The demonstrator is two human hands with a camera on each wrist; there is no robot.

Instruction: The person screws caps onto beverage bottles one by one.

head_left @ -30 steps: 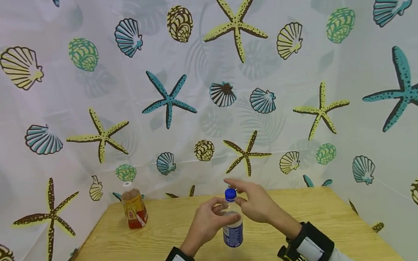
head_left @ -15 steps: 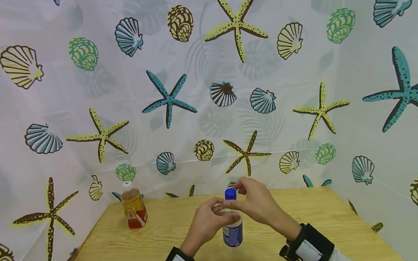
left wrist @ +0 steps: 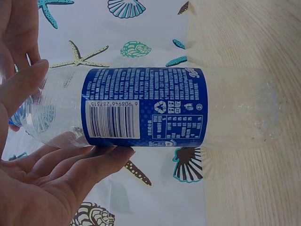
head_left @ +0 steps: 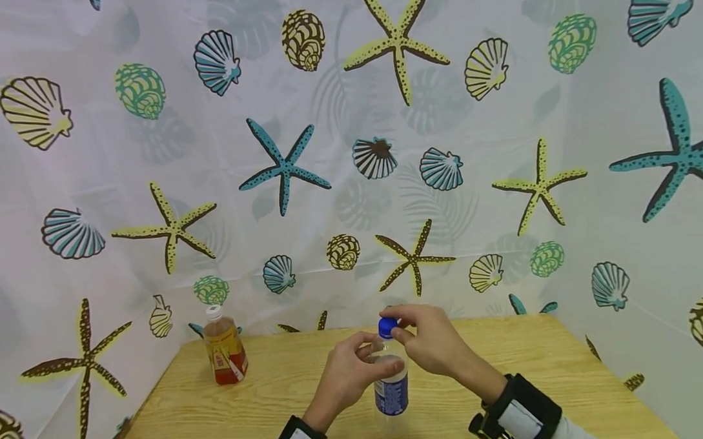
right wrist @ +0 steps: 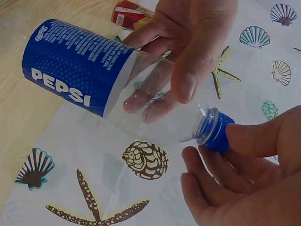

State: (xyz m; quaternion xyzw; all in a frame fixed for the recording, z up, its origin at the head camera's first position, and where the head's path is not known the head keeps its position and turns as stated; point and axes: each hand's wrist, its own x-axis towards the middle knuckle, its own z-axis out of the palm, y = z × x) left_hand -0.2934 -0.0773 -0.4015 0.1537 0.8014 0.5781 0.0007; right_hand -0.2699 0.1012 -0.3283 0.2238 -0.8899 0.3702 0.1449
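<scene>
A clear plastic Pepsi bottle (head_left: pixel 392 394) with a blue label stands upright near the middle of the wooden table; no liquid shows in it. My left hand (head_left: pixel 351 372) grips its upper body, thumb on the near side and fingers behind. The label's barcode side faces the left wrist view. At the bottle's neck, my right hand (head_left: pixel 436 338) pinches the blue cap (head_left: pixel 387 327) between thumb and fingers. In the right wrist view the thumb presses the side of the cap (right wrist: pixel 219 135), which sits on the neck.
A bottle (head_left: pixel 225 348) with a white cap, a yellow and red label and reddish-brown contents stands at the table's back left. The wooden table (head_left: pixel 265 403) meets a sheet (head_left: pixel 327 201) printed with shells and starfish behind it and at both sides.
Around the cap, my right hand's fingers have shifted: raised above it at first, then turned with the thumb across the neck, now back pinching it. My left hand and the bottle stay in place.
</scene>
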